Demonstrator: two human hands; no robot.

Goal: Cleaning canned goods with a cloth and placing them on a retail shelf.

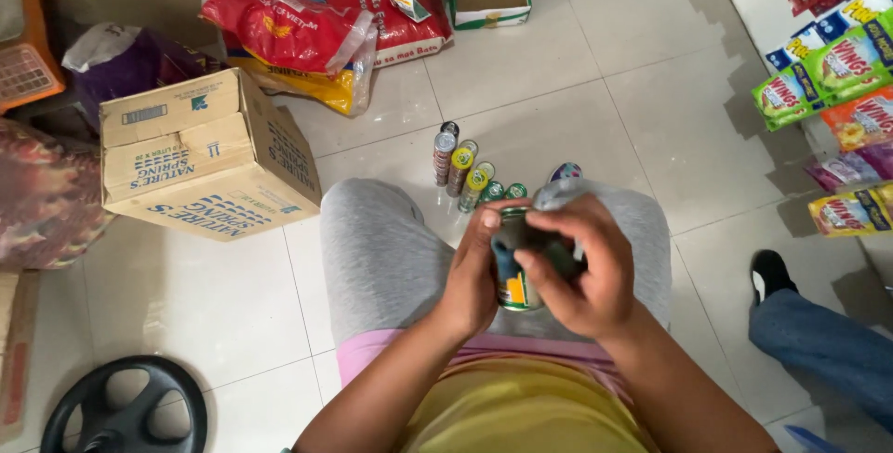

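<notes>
both hands, left hand point(473, 278) and right hand point(579, 272), grip a can point(512, 278) (upright).

Can point(513, 272) mostly hidden behind both hands point(577, 272), its label blurred; steering wheel point(126, 408) cut off below.

Grey trousers point(381, 258), yellow top point(521, 416)
</notes>
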